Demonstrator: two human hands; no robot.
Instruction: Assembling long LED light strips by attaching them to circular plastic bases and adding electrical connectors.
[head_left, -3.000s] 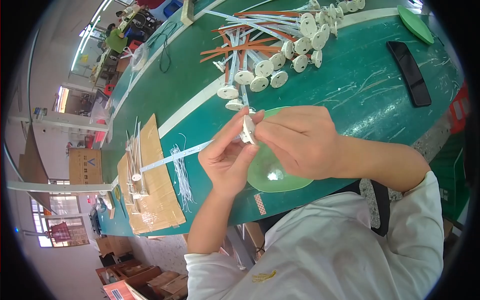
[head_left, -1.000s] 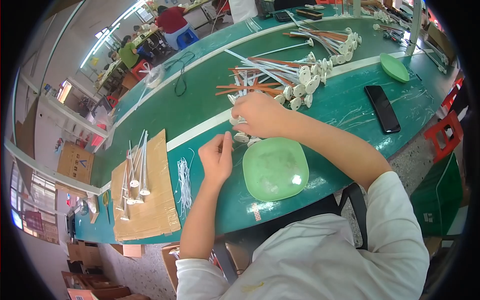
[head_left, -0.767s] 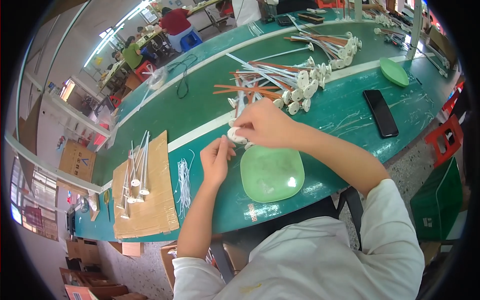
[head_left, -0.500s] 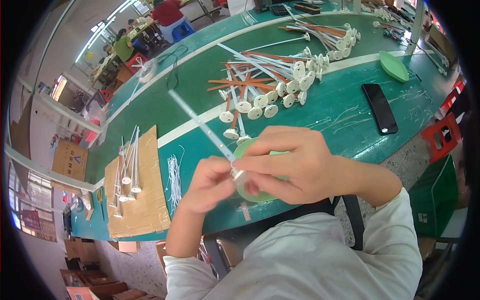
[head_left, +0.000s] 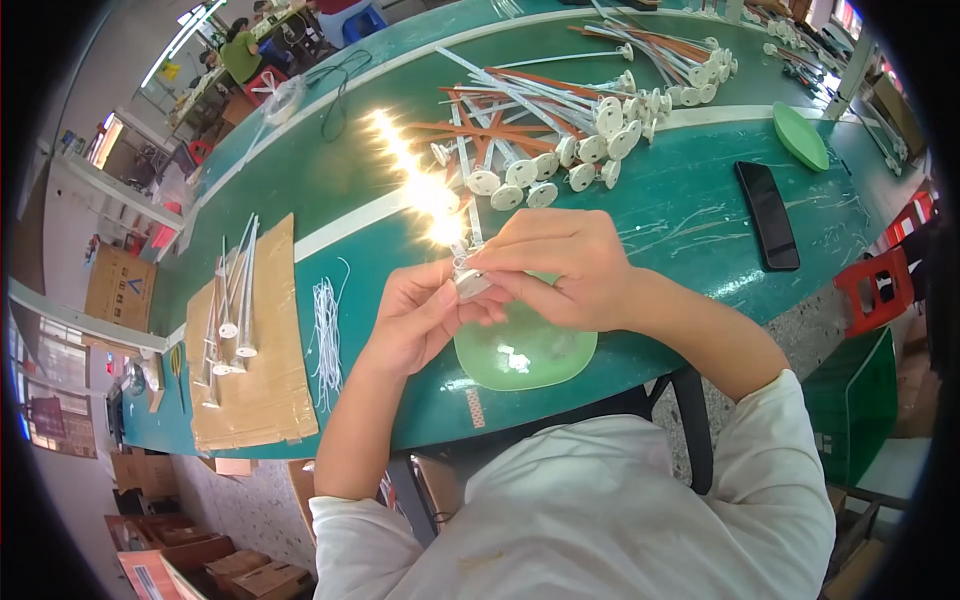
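Observation:
A narrow LED strip point(head_left: 408, 163) glows brightly, slanting away from me toward the upper left above the table. Its lower end meets a white round base point(head_left: 472, 284). My left hand point(head_left: 418, 310) grips that base between thumb and fingers. From the other side, my right hand point(head_left: 570, 262) pinches the junction of strip and base, its fingertips touching the left ones. Below both hands sits a light green bowl point(head_left: 560, 362) with small white pieces in it. Just beyond lies a pile of white and brown strips with round white bases point(head_left: 483, 183).
On the left, cardboard point(head_left: 270, 380) carries several more strips, with a bundle of white wires point(head_left: 326, 345) beside it. A black phone point(head_left: 767, 215) and second green bowl point(head_left: 800, 137) lie at right. A red stool point(head_left: 880, 285) and green bin point(head_left: 850, 410) stand beyond the table edge.
The strip was unlit and now shines. Both hands have moved up and away from me, uncovering more of the green bowl. The head view has shifted slightly.

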